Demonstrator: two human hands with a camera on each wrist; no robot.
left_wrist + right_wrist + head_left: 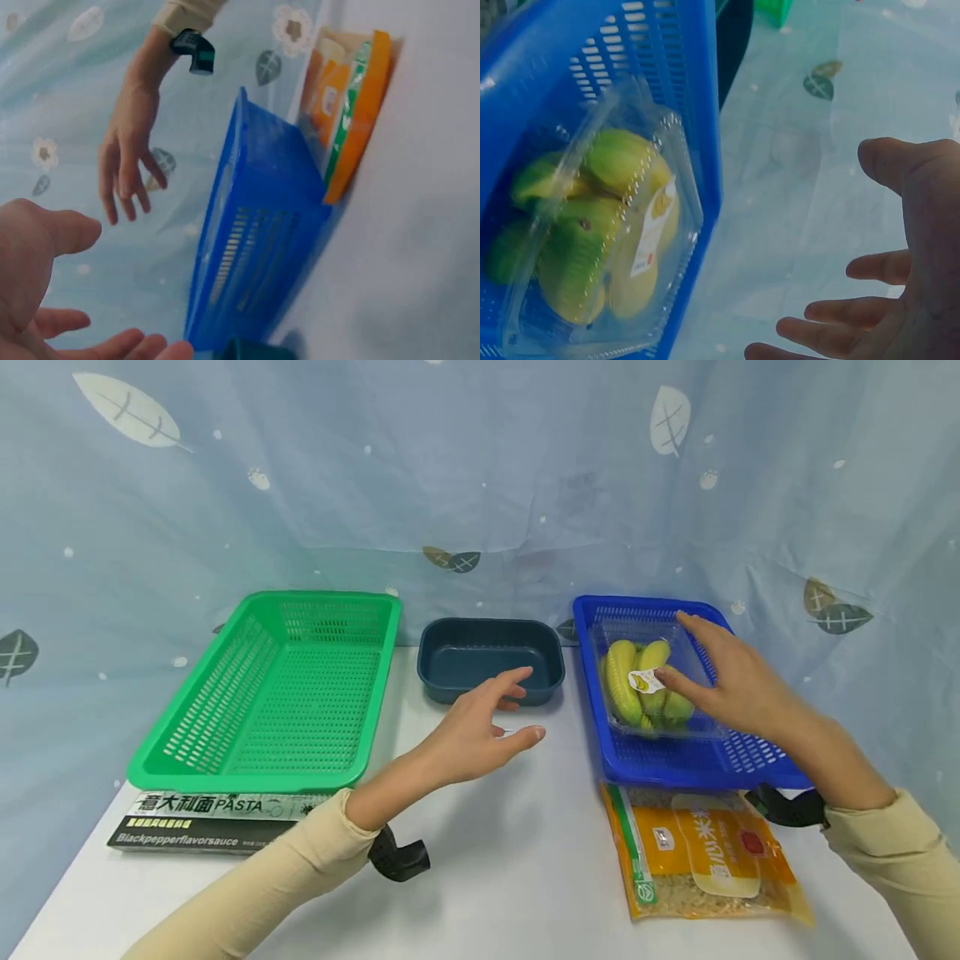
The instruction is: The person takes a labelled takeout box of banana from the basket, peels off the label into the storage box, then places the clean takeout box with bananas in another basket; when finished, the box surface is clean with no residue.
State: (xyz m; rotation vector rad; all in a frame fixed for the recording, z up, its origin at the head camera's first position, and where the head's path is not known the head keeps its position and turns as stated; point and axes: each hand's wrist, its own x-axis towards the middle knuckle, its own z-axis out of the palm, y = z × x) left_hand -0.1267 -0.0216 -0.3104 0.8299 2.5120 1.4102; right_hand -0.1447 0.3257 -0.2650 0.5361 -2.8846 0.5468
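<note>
A clear plastic box of yellow-green bananas (621, 681) with a white banana label lies in the blue basket (611, 768). My right hand (742, 685) hovers over the right side of that basket with its fingers spread. In the right wrist view a gap separates this hand (922, 247) from the banana box (630, 232), and it holds nothing. My left hand (476, 727) is in the air in front of the dark blue-green tub (487, 689), thumb and fingers apart and nothing between them.
A green basket (363, 727) stands at the left, with a black pasta box (202, 835) along its front. An orange bag of millet-like grain (697, 852) lies in front of the blue basket. Behind everything hangs a blue leaf-patterned cloth (480, 485).
</note>
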